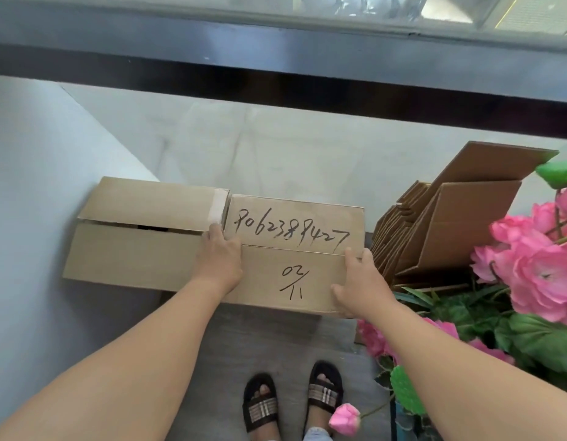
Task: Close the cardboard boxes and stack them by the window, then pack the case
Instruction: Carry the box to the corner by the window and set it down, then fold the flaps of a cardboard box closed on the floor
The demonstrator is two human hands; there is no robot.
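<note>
The box (294, 249) with writing sits by the window beside another box (142, 230); we grip its two ends, left hand (220, 257) and right hand (360, 281) curled over. It seems stiff, light, best held low.

Left hand (219, 256), right hand (360, 281) apparently gripping numbered box (294, 249) sides.
</note>
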